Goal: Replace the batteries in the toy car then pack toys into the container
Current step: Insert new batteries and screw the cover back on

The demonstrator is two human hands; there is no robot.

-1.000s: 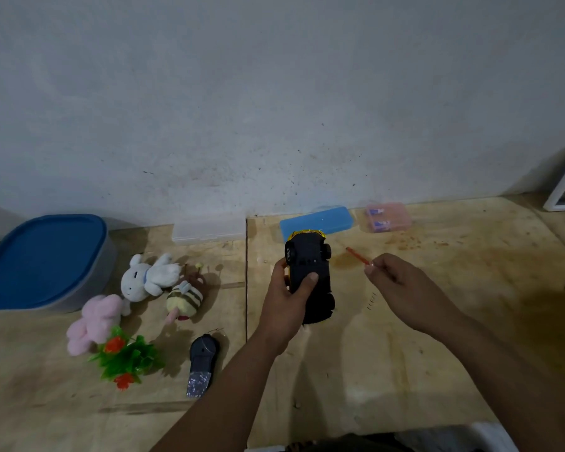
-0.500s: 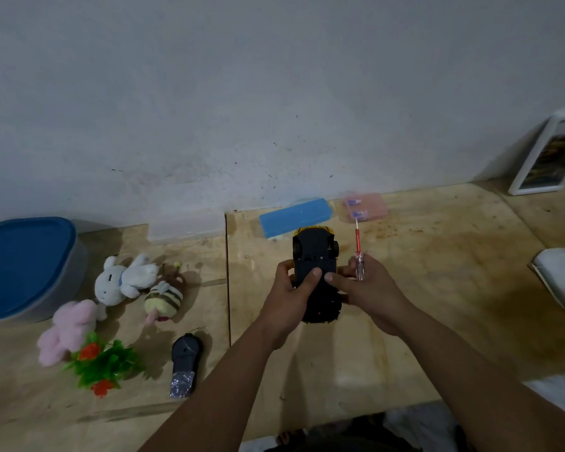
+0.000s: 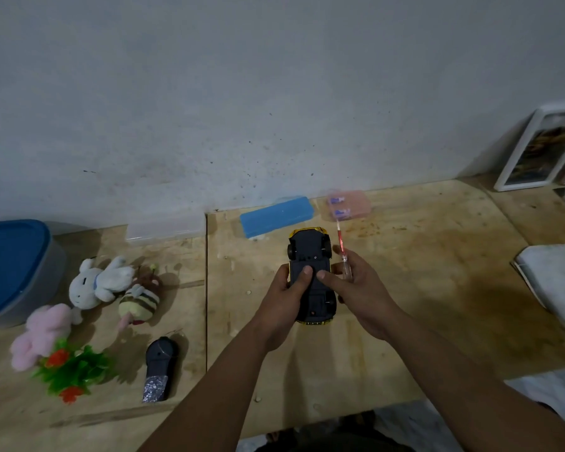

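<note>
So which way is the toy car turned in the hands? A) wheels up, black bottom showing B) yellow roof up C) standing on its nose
A: the toy car lies with its black underside and wheels facing up, held by the left hand and right hand.

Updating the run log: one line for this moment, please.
stage: battery swap | toy car: upside down, held by left hand and right hand | screwdriver: in right grip | container: lid on
</note>
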